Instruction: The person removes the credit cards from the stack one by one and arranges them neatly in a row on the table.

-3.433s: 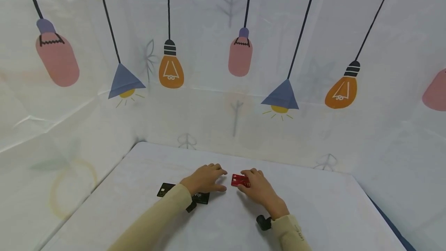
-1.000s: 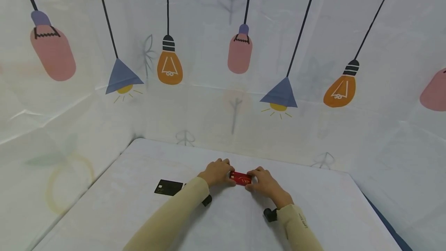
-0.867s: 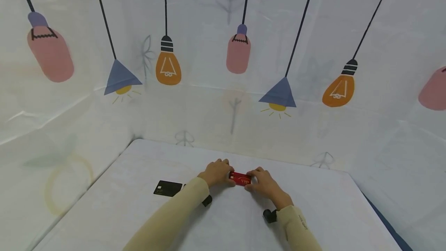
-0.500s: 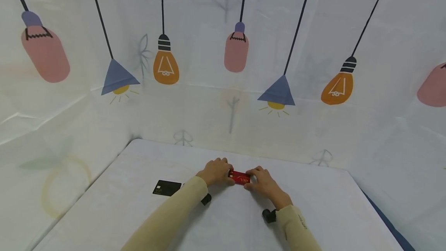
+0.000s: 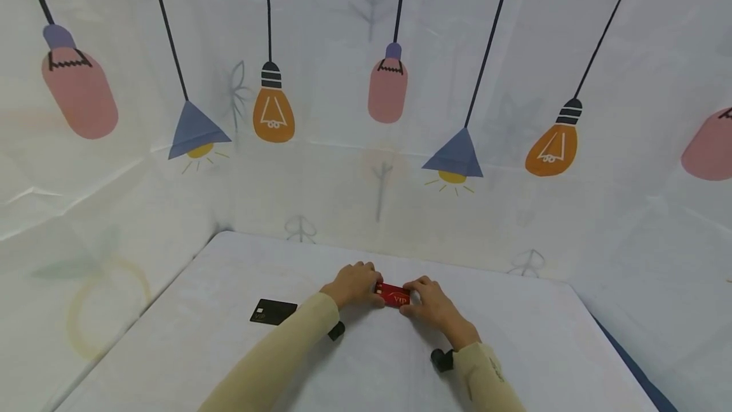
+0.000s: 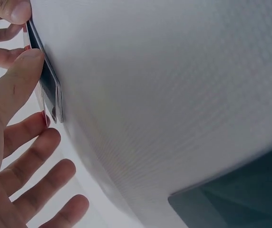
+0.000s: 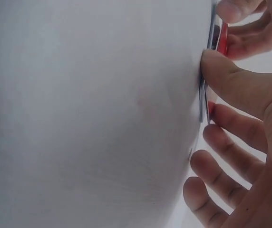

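A red card [image 5: 393, 295] marked "VIP" faces up between both hands near the middle of the white table. Edge-on in the left wrist view, it tops a small stack of cards [image 6: 49, 88] with darker ones beneath, their ends slightly spread. My left hand [image 5: 354, 285] pinches the stack's left end between thumb and index finger, the other fingers loosely spread. At the right end, my right hand [image 5: 433, 306] pinches it the same way. In the right wrist view the thumb [image 7: 221, 71] presses the near edge of the stack.
A black card [image 5: 267, 311] with a chip lies on the table [image 5: 543, 348] left of my left sleeve [image 5: 274, 351], which partly covers it. One dark card [image 6: 240, 194] shows in the left wrist view's lower corner. Hanging lamps are printed on the white curtain [image 5: 337, 189] behind.
Since the oldest frame, my left hand has moved right and taken the left end of the red card; its sleeve now hides a second black card. During the last second the hands barely move.
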The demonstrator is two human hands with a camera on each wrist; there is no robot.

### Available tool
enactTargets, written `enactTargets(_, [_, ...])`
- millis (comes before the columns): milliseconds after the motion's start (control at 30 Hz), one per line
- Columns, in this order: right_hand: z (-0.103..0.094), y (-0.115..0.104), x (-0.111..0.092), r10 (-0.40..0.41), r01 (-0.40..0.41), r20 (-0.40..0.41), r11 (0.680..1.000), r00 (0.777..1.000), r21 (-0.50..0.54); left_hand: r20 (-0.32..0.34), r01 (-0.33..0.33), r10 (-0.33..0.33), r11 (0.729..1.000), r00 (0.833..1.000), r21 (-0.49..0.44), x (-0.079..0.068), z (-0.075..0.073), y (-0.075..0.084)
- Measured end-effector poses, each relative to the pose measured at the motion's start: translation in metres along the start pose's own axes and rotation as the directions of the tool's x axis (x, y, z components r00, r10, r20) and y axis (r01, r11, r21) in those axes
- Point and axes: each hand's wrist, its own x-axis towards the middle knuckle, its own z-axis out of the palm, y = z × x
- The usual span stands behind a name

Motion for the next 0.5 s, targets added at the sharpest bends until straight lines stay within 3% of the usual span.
enactTargets(500, [-0.0045,-0.006,-0.004,-0.03,0.03,-0.018,0.999,0.999,-0.031,-0.028,-0.021,0.021,0.999,0.999,-0.026,-0.0045,0.0002,-0.0039])
